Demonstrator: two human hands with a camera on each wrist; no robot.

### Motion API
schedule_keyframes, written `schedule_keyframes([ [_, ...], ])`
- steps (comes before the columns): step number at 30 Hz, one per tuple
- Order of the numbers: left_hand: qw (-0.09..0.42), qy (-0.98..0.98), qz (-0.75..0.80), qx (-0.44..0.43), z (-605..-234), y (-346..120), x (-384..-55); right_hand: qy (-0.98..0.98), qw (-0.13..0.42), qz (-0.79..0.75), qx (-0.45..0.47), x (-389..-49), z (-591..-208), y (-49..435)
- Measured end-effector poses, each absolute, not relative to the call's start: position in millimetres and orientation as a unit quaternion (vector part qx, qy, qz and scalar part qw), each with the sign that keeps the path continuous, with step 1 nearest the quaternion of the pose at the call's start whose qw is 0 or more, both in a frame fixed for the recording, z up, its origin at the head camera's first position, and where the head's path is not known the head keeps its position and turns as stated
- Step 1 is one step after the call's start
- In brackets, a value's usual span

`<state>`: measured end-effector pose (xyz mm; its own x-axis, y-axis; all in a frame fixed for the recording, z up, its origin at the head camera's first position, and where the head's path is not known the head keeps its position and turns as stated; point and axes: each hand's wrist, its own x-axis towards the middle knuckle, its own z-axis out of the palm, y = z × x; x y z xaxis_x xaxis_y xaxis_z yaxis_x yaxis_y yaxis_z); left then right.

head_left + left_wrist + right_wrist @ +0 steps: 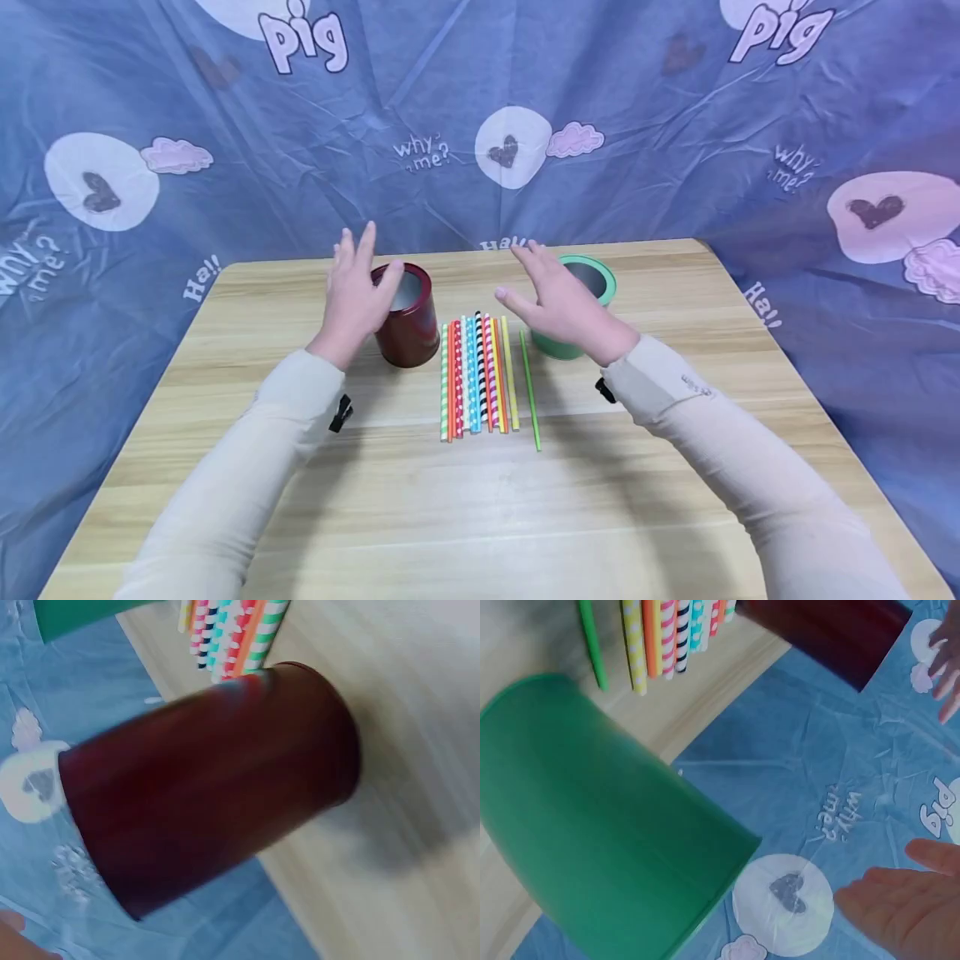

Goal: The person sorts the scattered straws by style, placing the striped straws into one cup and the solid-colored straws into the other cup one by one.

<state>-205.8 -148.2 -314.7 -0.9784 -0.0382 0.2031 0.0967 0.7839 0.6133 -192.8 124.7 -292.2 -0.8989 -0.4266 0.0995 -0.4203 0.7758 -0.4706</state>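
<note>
My left hand [352, 292] hovers beside and above a dark red cylindrical container [408, 337], fingers spread and holding nothing. The red container [210, 787] fills much of the left wrist view. On the other side, my right hand [566, 300] is held over a green container [592, 271], its fingers extended and nothing in them; the hand hides part of that container. Between the two containers lies a row of several patterned paper straws [477, 375], side by side. A thin green straw [529, 392] lies a little apart, to their right.
A wooden table [465, 517] carries everything. Blue printed cloth [420, 75] hangs behind it and down both sides. Black clips or straps [341, 414] show at both wrists.
</note>
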Motion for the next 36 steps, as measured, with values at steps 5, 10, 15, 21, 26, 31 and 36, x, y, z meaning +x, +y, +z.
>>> schedule_keyframes([
  [5,0.123,-0.902,-0.412,0.019,-328,-162,-206,0.931,0.002,-0.271,-0.245,-185,-297,123],
  [10,0.142,-0.875,-0.463,0.021,-341,-168,-206,0.926,0.01,-0.283,-0.25,-180,-309,125],
  [15,0.166,-0.858,-0.486,0.015,-354,-171,-206,0.922,0.04,-0.303,-0.237,-176,-325,127],
  [21,0.166,-0.828,-0.534,0.041,-369,-171,-204,0.925,0.067,-0.32,-0.193,-172,-346,133],
  [26,0.169,-0.809,-0.562,0.049,-376,-169,-203,0.926,0.074,-0.333,-0.16,-171,-366,139],
  [31,0.18,-0.795,-0.577,0.05,-380,-165,-201,0.928,0.084,-0.342,-0.125,-174,-383,142],
  [36,0.194,-0.784,-0.588,0.05,-380,-158,-200,0.921,0.104,-0.363,-0.094,-177,-399,144],
])
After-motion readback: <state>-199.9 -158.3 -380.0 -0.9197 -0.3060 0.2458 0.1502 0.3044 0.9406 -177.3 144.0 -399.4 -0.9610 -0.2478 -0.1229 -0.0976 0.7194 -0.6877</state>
